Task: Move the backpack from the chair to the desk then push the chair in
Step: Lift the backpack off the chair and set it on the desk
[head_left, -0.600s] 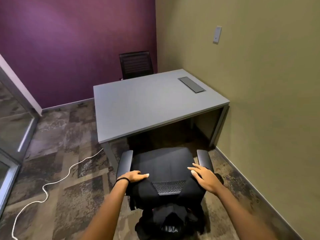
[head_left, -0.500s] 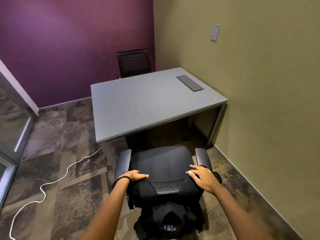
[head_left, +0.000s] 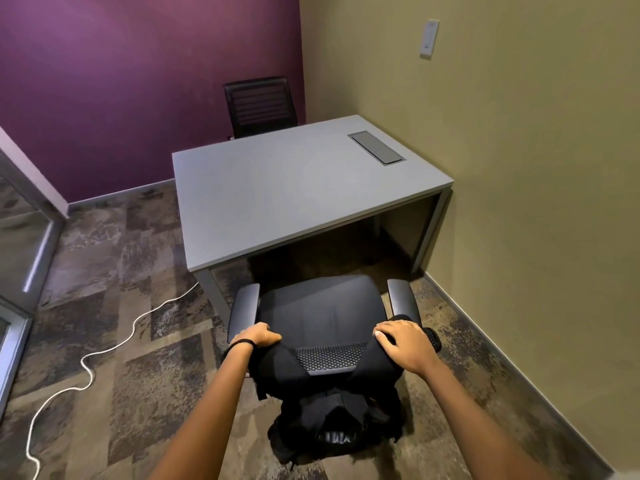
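Observation:
A black office chair (head_left: 318, 306) stands facing the grey desk (head_left: 294, 188), its seat just short of the desk's near edge. A black backpack (head_left: 332, 424) hangs behind the backrest, with its straps draped over the backrest's top corners on either side of a mesh panel (head_left: 329, 356). My left hand (head_left: 259, 337) curls its fingers over the strap at the left corner. My right hand (head_left: 401, 341) lies on the strap at the right corner, fingers bent over its front edge. The seat holds nothing and the desk top is bare.
A second black chair (head_left: 259, 105) stands behind the desk against the purple wall. A white cable (head_left: 114, 344) snakes over the carpet at left. The olive wall runs close along the right of desk and chair. A glass door (head_left: 20, 237) is at far left.
Both hands' fingers, stretched flat over the backrest's top before, have now curled down onto the backpack straps. The view has shifted slightly closer.

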Tool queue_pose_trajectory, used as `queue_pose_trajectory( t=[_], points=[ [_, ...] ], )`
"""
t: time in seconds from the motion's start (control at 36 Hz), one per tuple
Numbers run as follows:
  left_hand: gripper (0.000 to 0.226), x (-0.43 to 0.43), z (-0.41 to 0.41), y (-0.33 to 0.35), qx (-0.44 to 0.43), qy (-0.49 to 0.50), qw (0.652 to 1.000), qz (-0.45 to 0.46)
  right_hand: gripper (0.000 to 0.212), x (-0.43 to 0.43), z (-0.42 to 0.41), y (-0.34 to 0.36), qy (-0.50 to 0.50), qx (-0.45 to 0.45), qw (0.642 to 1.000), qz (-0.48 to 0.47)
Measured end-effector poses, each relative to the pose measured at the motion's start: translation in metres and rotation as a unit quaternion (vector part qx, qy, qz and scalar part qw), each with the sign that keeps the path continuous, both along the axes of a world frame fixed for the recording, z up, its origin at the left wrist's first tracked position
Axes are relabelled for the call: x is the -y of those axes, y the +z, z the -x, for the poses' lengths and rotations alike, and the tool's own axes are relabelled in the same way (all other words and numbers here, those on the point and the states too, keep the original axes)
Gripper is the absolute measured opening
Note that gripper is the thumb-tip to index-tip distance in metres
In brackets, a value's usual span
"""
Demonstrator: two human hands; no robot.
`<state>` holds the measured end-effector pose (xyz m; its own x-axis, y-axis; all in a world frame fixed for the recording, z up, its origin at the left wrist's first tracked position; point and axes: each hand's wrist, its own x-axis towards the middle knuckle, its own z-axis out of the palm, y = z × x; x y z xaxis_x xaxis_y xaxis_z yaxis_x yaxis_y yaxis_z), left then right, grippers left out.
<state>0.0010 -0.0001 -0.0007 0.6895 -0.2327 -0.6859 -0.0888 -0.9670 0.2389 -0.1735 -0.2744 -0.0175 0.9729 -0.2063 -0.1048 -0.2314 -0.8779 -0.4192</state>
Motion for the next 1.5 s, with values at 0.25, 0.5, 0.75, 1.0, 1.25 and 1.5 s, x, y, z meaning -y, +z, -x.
queue_pose_trajectory(
  t=[0.25,0.5,0.75,1.0,1.25,1.5],
  points=[
    [0.032,-0.014,-0.001,0.013,0.047,0.021,0.998,0.019,0.033,-0.004,0.003,-0.003,-0.008,0.012,1.000,0.009],
    [0.030,-0.040,0.004,0.015,0.064,0.052,0.992,0.097,0.032,-0.006,0.005,-0.004,-0.029,0.017,0.999,-0.005],
    [0.055,-0.078,0.030,0.010,0.064,0.167,0.962,0.205,0.031,-0.008,0.006,0.001,-0.030,0.033,0.999,-0.007],
    [0.061,-0.092,0.049,0.000,0.060,0.240,0.929,0.274,0.033,-0.011,0.007,0.005,-0.034,0.034,0.999,-0.006],
    [0.049,-0.104,0.062,-0.012,0.034,0.332,0.885,0.324,0.033,-0.012,0.010,0.005,-0.032,0.023,0.999,-0.005],
    [0.049,-0.103,0.083,-0.032,-0.021,0.360,0.873,0.329,0.034,-0.010,0.010,0.008,-0.024,0.011,1.000,-0.003]
  ],
)
